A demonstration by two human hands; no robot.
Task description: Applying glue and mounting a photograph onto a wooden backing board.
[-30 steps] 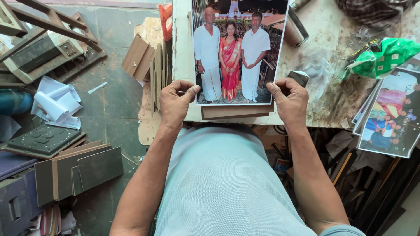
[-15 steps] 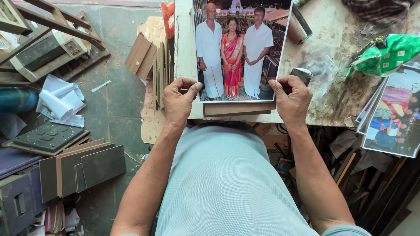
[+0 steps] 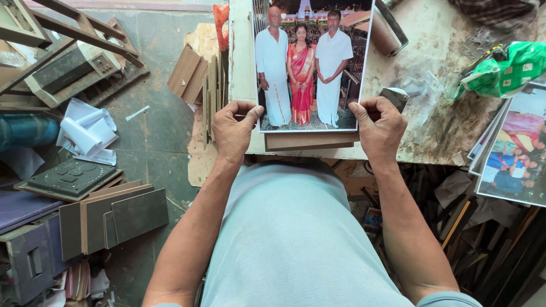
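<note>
Colours at the workbench

Glossy photo print (image 3: 310,65): two white-clad figures flanking one in red and pink. Crumpled plastic bag (image 3: 503,68): bright green (small pale squares on it). Worn wooden tabletop (image 3: 438,122): mottled beige, dark-stained. Person's shirt (image 3: 296,244): pale blue-grey.

The top of the photo print (image 3: 310,65) ran off the picture's upper edge. It covered most of the brown board (image 3: 311,140) under it, leaving only a strip along the surface's (image 3: 432,131) near edge. Fingers of both hands (image 3: 236,128) curled behind the print, out of sight. The stack of other photos (image 3: 512,148) was cut by the right edge.
</note>
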